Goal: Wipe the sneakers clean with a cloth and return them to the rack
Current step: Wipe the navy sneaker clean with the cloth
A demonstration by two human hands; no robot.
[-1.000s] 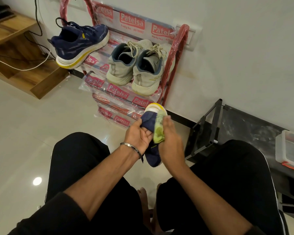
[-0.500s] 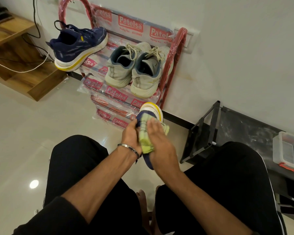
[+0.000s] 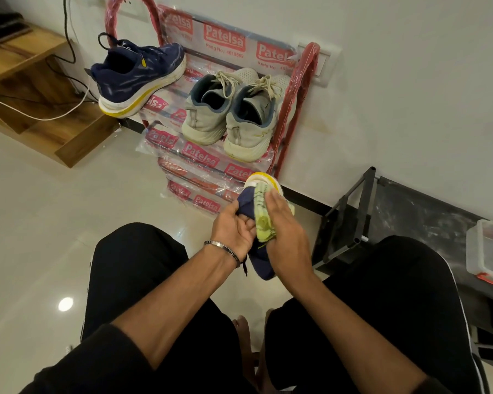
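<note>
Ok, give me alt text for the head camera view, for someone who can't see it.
A seated person's left hand grips a navy sneaker while the right hand presses a yellow-green cloth against it. Ahead, a red shoe rack holds a matching navy sneaker and two grey sneakers.

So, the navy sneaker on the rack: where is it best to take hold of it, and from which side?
Grip the navy sneaker at its heel collar, coming from the front left. The heel hangs over the rack's left front edge toward the person, and the opening faces up, so fingers can hook inside. The grey pair lies to its right, apart from it.
</note>
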